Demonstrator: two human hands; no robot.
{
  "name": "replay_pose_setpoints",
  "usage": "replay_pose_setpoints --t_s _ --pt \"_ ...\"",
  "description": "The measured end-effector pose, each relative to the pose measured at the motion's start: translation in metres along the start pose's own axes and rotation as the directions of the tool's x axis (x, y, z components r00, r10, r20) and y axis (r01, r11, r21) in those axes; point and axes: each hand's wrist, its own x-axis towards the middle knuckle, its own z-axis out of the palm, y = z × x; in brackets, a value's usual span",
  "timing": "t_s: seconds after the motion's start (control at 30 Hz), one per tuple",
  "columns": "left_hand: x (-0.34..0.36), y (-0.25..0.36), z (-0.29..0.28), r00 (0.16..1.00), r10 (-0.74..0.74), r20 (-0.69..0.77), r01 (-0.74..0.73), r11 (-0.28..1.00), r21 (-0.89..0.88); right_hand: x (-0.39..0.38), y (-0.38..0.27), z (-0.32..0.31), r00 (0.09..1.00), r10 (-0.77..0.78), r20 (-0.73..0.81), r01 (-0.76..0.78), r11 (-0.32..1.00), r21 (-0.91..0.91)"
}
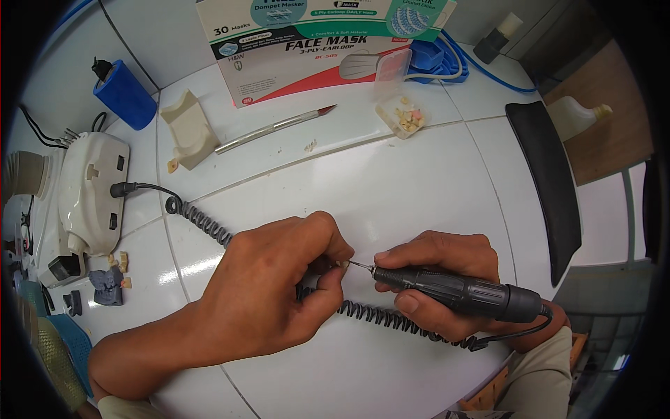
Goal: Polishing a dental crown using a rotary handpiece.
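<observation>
Over the middle of the white tiled table, my left hand point(276, 286) is closed, thumb and fingertips pinching a small pale piece point(343, 264). Most of that piece is hidden by the fingers, so its kind cannot be made out. My right hand point(450, 253) grips a black rotary handpiece point(464, 293), held almost level and pointing left. Its thin metal bur point(360, 265) reaches the pinched piece and seems to touch it. From the handpiece's rear, a coiled black cord point(391, 318) passes beneath my left hand to the white control unit point(94, 192) at the left.
Behind my hands lie a silver craft knife point(276, 130), a beige block point(187, 133) and an open clear plastic box point(399, 120) of small tooth-coloured pieces. Cardboard mask boxes point(279, 73) and a blue cylinder point(125, 96) stand farther back. A black pad point(548, 188) lines the right edge.
</observation>
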Motion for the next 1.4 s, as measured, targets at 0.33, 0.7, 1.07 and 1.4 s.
replay_pose_setpoints --t_s 0.33,0.7,1.07,1.4 --pt "-0.0001 -0.0004 0.0003 0.999 0.031 -0.012 -0.031 0.999 0.014 -0.0008 0.0001 0.0005 1.0 0.007 -0.004 -0.007 1.0 0.021" --pt "0.0012 0.0005 0.0008 0.997 0.072 -0.024 -0.071 0.997 0.014 -0.0003 0.0014 0.0002 1.0 -0.012 -0.008 0.012 1.0 0.011" --pt "0.0015 -0.0015 0.0022 0.995 0.096 -0.028 -0.096 0.995 0.015 0.0002 0.0013 0.0001 0.999 -0.039 0.001 0.039 0.999 -0.023" --pt "0.0007 0.0013 -0.0002 0.999 0.043 -0.001 -0.043 0.999 0.027 -0.0006 0.0011 0.002 1.0 -0.026 -0.016 0.027 1.0 0.014"
